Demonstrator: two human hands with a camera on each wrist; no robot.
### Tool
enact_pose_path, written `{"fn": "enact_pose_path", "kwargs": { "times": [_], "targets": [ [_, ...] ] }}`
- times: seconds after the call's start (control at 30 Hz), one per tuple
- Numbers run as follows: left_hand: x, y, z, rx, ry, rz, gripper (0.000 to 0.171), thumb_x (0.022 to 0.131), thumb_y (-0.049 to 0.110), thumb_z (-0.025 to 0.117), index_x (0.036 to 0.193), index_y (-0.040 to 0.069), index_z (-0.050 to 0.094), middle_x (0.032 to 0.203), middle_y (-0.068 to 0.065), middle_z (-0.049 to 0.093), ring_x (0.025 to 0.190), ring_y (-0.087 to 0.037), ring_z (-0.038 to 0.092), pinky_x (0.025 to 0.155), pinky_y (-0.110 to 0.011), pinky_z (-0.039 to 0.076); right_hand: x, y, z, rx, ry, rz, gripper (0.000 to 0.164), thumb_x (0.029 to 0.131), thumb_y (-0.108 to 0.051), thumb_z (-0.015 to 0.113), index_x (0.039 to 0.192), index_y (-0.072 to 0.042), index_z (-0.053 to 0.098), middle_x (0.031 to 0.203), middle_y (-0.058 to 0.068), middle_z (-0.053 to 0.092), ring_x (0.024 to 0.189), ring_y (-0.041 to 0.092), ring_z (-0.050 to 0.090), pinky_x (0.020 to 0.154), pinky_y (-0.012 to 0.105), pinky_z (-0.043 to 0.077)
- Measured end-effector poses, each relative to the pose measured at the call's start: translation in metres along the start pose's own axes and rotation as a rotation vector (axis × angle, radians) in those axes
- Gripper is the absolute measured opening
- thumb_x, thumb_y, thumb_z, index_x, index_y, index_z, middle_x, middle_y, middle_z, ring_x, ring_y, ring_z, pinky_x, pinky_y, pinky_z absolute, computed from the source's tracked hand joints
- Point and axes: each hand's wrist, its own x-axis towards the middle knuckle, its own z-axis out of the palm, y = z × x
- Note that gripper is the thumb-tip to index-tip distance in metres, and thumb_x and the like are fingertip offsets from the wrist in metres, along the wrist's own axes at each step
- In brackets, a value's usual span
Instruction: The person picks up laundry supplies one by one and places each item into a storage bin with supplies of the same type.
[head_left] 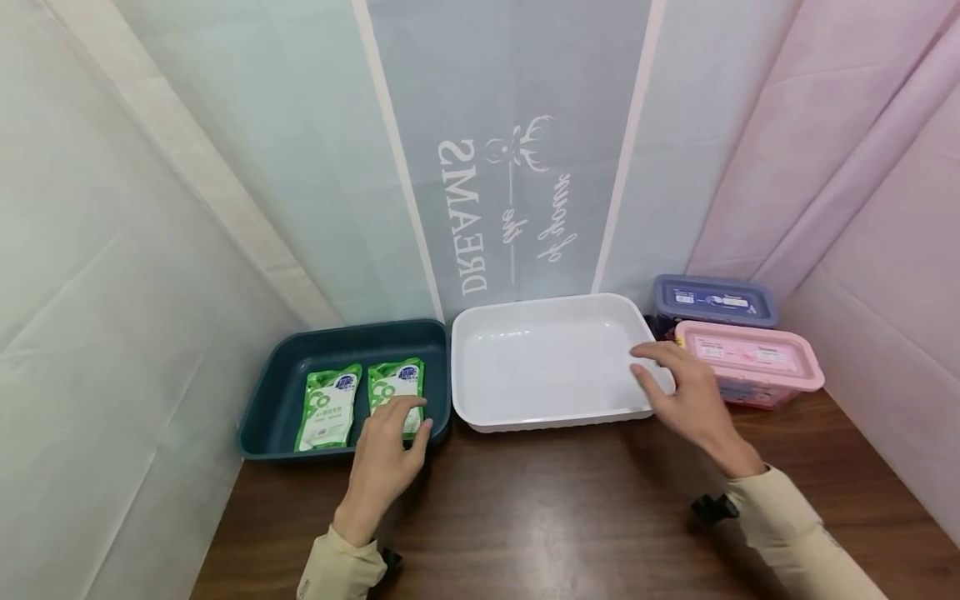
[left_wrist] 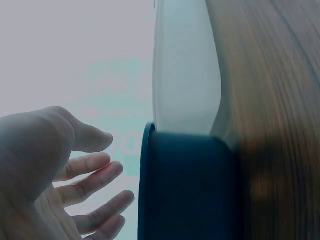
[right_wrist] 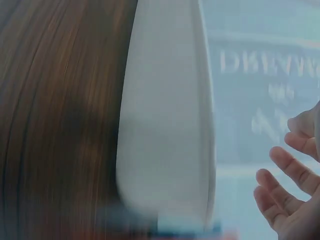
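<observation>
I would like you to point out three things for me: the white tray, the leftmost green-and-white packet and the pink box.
White tray (head_left: 536, 367): head view, on its bare floor.
Leftmost packet (head_left: 327, 410): head view, middle of its upward face.
Pink box (head_left: 742, 354): head view, on its lid.

pouches lie in the left tray, boxes right of the right tray.

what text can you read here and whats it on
"DREAMS": backdrop cloth, mirrored
"the": backdrop cloth, mirrored
"of your": backdrop cloth, mirrored
"CO": right packet, apparently left packet too
"超能": right packet's blue badge
Too small or blurred: other packet print, labels on blue lid and pink lid.
</observation>
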Motion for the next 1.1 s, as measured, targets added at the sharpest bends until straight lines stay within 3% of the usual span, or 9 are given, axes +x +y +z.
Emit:
{"fn": "enact_pose_path", "kwargs": {
  "times": [0.13, 0.2, 0.3, 0.4, 0.43, 0.53, 0.67, 0.83, 1.1],
  "targets": [
    [0.005, 0.011, 0.008, -0.012, -0.011, 0.047, 0.029, 0.095, 0.013, 0.082, 0.122, 0.008, 0.073, 0.121, -0.011, 0.074, 0.109, -0.033, 0.072, 0.092, -0.053, 0.060, -0.005, 0.026, -0.033, -0.117, 0.017, 0.007, 0.034, 0.084, 0.004, 0.081, 0.118, 0.001, 0.077, 0.120, 0.020, 0.076, 0.113, 0.036, 0.067, 0.110, 0.006, 0.035],
    [0.007, 0.017, 0.012, -0.018, -0.021, 0.073, 0.028, 0.095, 0.013, 0.082, 0.122, 0.007, 0.073, 0.121, -0.010, 0.074, 0.110, -0.032, 0.072, 0.092, -0.051, 0.060, -0.009, 0.039, -0.049, -0.189, 0.002, 0.019, 0.040, 0.082, -0.001, 0.083, 0.122, 0.001, 0.076, 0.126, 0.023, 0.073, 0.118, 0.044, 0.065, 0.118, 0.011, 0.032],
    [0.010, 0.026, 0.020, -0.018, -0.043, 0.101, 0.028, 0.096, 0.014, 0.081, 0.122, 0.009, 0.073, 0.121, -0.007, 0.073, 0.110, -0.029, 0.071, 0.092, -0.048, 0.060, -0.015, 0.059, -0.069, -0.325, -0.071, 0.029, 0.055, 0.079, -0.016, 0.087, 0.130, -0.001, 0.073, 0.135, 0.027, 0.068, 0.124, 0.051, 0.060, 0.121, 0.039, 0.042],
    [0.012, 0.036, 0.029, 0.004, -0.065, 0.145, 0.027, 0.096, 0.015, 0.081, 0.121, 0.012, 0.072, 0.120, -0.004, 0.073, 0.107, -0.026, 0.070, 0.088, -0.046, 0.059, -0.023, 0.078, -0.084, -0.440, -0.174, 0.043, 0.067, 0.077, -0.028, 0.090, 0.135, -0.001, 0.070, 0.141, 0.030, 0.063, 0.129, 0.056, 0.055, 0.110, 0.068, 0.041],
    [0.012, 0.039, 0.031, 0.011, -0.070, 0.161, 0.027, 0.096, 0.016, 0.081, 0.121, 0.013, 0.072, 0.120, -0.003, 0.073, 0.106, -0.025, 0.069, 0.087, -0.044, 0.058, -0.026, 0.082, -0.087, -0.473, -0.211, 0.049, 0.069, 0.078, -0.031, 0.089, 0.136, -0.001, 0.069, 0.143, 0.031, 0.062, 0.130, 0.058, 0.053, 0.106, 0.073, 0.040],
    [0.017, 0.050, 0.039, 0.026, -0.082, 0.198, 0.026, 0.097, 0.017, 0.080, 0.121, 0.015, 0.072, 0.121, -0.001, 0.072, 0.107, -0.024, 0.067, 0.084, -0.041, 0.056, -0.035, 0.091, -0.092, -0.529, -0.262, 0.057, 0.068, 0.080, -0.032, 0.089, 0.137, -0.002, 0.069, 0.145, 0.032, 0.061, 0.131, 0.063, 0.051, 0.106, 0.077, 0.039],
    [0.028, 0.067, 0.051, 0.010, -0.075, 0.226, 0.025, 0.098, 0.018, 0.079, 0.121, 0.014, 0.072, 0.122, -0.001, 0.072, 0.108, -0.026, 0.068, 0.083, -0.042, 0.055, -0.043, 0.093, -0.092, -0.557, -0.257, 0.053, 0.066, 0.081, -0.024, 0.087, 0.141, -0.005, 0.067, 0.146, 0.031, 0.060, 0.129, 0.067, 0.051, 0.106, 0.078, 0.039],
    [0.036, 0.100, 0.075, 0.012, -0.090, 0.292, 0.024, 0.097, 0.021, 0.078, 0.120, 0.015, 0.072, 0.122, 0.000, 0.072, 0.109, -0.024, 0.068, 0.086, -0.041, 0.057, -0.047, 0.092, -0.095, -0.554, -0.242, 0.060, 0.066, 0.078, -0.014, 0.084, 0.141, -0.005, 0.066, 0.146, 0.029, 0.061, 0.128, 0.067, 0.051, 0.106, 0.077, 0.039],
    [0.038, 0.150, 0.107, 0.053, -0.168, 0.429, 0.025, 0.101, 0.030, 0.075, 0.122, 0.017, 0.072, 0.121, 0.003, 0.072, 0.108, -0.019, 0.069, 0.086, -0.033, 0.057, -0.048, 0.090, -0.093, -0.558, -0.254, 0.070, 0.066, 0.079, -0.015, 0.085, 0.142, -0.006, 0.066, 0.147, 0.030, 0.060, 0.128, 0.066, 0.050, 0.106, 0.077, 0.038]
  ]
}}
